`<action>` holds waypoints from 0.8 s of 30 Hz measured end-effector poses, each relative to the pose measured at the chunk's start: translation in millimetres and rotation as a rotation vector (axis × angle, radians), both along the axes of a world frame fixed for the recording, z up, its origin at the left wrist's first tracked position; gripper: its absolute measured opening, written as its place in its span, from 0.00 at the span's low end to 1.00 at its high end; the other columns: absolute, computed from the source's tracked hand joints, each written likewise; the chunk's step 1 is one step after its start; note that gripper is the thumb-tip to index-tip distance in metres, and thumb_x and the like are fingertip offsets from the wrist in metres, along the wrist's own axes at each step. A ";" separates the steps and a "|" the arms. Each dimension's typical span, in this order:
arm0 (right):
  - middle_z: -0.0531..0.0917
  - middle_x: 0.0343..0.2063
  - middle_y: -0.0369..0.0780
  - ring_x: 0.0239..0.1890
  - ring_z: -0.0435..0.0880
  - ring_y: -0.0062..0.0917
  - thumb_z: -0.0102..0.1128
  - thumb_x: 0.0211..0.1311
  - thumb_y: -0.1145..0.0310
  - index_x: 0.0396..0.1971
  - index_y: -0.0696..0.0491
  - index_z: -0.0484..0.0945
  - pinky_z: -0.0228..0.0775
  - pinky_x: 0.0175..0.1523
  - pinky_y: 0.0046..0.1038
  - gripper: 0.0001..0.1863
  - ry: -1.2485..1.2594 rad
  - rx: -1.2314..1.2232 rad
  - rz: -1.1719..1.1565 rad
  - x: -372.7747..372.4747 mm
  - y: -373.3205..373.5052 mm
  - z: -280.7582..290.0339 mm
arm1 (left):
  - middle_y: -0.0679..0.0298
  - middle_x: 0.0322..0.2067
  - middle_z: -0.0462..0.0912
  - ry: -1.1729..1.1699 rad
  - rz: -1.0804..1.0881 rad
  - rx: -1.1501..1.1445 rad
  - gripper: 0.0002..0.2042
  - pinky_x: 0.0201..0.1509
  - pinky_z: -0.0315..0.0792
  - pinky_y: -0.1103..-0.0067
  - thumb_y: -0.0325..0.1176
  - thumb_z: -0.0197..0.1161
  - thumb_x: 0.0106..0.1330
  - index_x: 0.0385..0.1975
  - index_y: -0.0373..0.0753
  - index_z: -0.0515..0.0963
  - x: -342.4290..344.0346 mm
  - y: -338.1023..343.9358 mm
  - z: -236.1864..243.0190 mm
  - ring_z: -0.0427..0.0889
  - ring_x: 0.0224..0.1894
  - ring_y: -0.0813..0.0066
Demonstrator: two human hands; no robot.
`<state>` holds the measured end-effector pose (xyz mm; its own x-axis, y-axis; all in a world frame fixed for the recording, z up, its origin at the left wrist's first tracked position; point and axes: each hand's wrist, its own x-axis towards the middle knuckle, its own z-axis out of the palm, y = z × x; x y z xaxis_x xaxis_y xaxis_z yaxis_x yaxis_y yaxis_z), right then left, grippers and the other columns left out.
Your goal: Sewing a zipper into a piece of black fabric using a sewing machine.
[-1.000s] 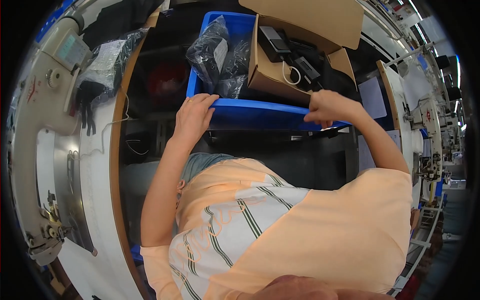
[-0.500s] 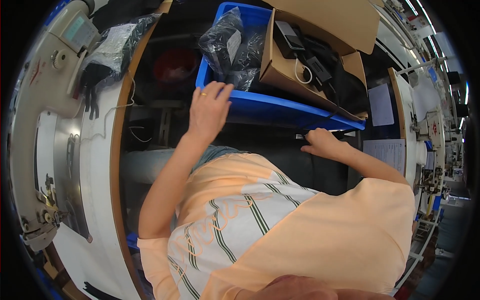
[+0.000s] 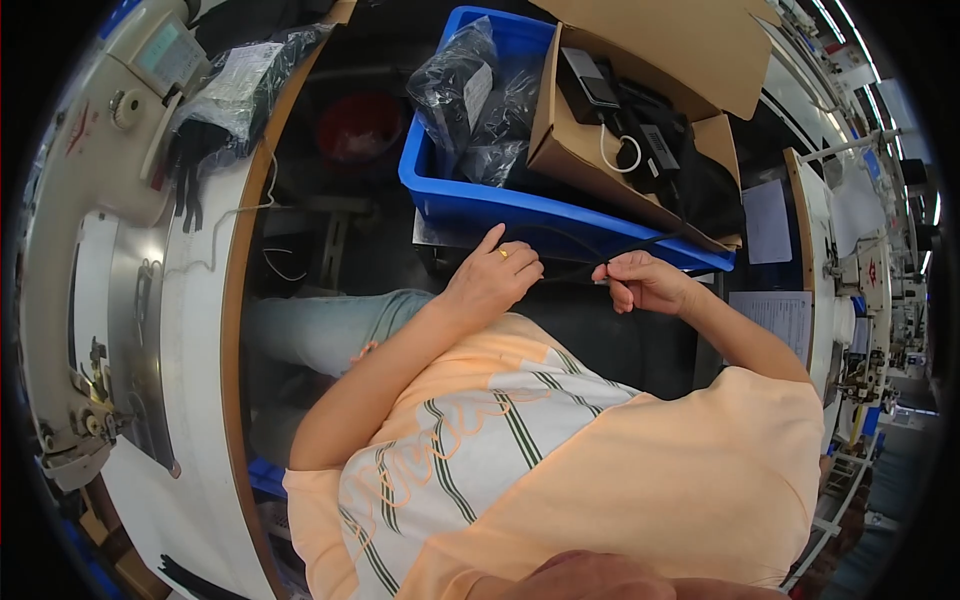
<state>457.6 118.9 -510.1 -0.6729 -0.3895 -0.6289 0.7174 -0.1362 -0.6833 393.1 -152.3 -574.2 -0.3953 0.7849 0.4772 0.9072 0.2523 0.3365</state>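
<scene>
My right hand (image 3: 648, 281) is closed in a pinch around a thin black cable (image 3: 652, 240), with a small silver plug end (image 3: 602, 281) showing at the fingertips. The cable runs up over the rim of a blue plastic bin (image 3: 560, 212). To its left, in front of the bin, my left hand (image 3: 492, 277) is held palm down, its index finger apart from the others. Its thumb is hidden, and I see nothing held in it. An open cardboard box (image 3: 590, 182) rests tilted in the bin, holding a black power bank (image 3: 588, 84) with a white cable (image 3: 606, 150).
Black items in clear plastic bags (image 3: 455, 85) fill the bin's left part. A sewing machine (image 3: 95, 200) stands on the white table (image 3: 205, 400) at left, near another bagged bundle (image 3: 235, 90). A red bowl-like container (image 3: 358, 127) sits behind. Printed papers (image 3: 770, 315) lie at right.
My left hand has left the bin's rim and come down and right, closer to my right hand. My right hand has turned, and the plug end now shows at its fingertips.
</scene>
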 end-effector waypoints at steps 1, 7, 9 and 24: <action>0.80 0.18 0.35 0.22 0.78 0.17 0.52 0.65 0.65 0.40 0.59 0.78 0.69 0.32 0.21 0.13 -0.029 -0.014 0.047 -1.7 0.8 2.0 | 0.60 0.39 0.79 -0.107 -0.044 0.096 0.12 0.62 0.59 0.60 0.33 0.61 0.58 0.41 0.38 0.77 -0.8 -1.7 4.2 0.77 0.46 0.62; 0.83 0.23 0.40 0.27 0.82 0.25 0.55 0.60 0.65 0.34 0.60 0.80 0.72 0.35 0.27 0.13 0.353 0.579 0.725 20.1 -19.7 -18.1 | 0.62 0.33 0.82 -1.407 -0.209 0.492 0.11 0.56 0.66 0.74 0.36 0.52 0.70 0.36 0.35 0.77 3.7 22.7 86.3 0.80 0.40 0.75; 0.82 0.23 0.47 0.29 0.82 0.37 0.55 0.58 0.65 0.34 0.61 0.79 0.73 0.37 0.35 0.13 0.712 0.909 0.957 26.7 -38.8 -23.6 | 0.62 0.34 0.81 -1.542 -0.249 0.615 0.13 0.53 0.67 0.81 0.37 0.50 0.71 0.37 0.34 0.77 10.2 35.4 95.4 0.78 0.41 0.80; 0.85 0.30 0.42 0.34 0.85 0.31 0.54 0.64 0.62 0.41 0.59 0.79 0.76 0.39 0.27 0.15 0.603 0.772 1.302 14.0 -79.4 76.2 | 0.55 0.25 0.81 -0.964 -0.283 0.033 0.10 0.37 0.73 0.74 0.32 0.58 0.61 0.36 0.33 0.81 19.5 46.7 70.1 0.81 0.30 0.62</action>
<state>471.6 39.5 -433.9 -0.3665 -0.5950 -0.7153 -0.3142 0.8028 -0.5068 412.6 -105.6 -504.1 -0.4254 0.9019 0.0745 0.2690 0.0474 0.9620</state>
